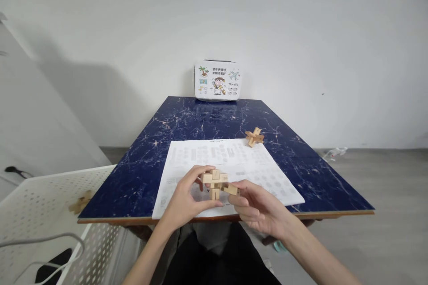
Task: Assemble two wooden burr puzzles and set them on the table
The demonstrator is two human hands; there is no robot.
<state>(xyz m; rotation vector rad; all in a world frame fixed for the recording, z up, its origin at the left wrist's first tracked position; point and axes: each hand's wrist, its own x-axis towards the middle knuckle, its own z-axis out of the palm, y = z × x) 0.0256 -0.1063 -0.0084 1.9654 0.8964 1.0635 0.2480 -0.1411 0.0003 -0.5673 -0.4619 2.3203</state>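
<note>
Both hands hold a small wooden interlocking puzzle [216,183] made of crossed light-wood bars, just above the near edge of a white printed sheet [230,160]. My left hand [187,198] pinches its left side with thumb below and fingers over the top. On the right, a bar that sticks out of the puzzle is gripped by the fingertips of my right hand [259,207]. A second, assembled wooden cross puzzle [254,136] lies on the table past the sheet's far right corner.
The dark blue marbled table [140,173] has a wooden edge. A white box with cartoon travel pictures [217,80] stands at the far edge against the wall. A white perforated basket [50,213] with a wooden piece inside sits at the left.
</note>
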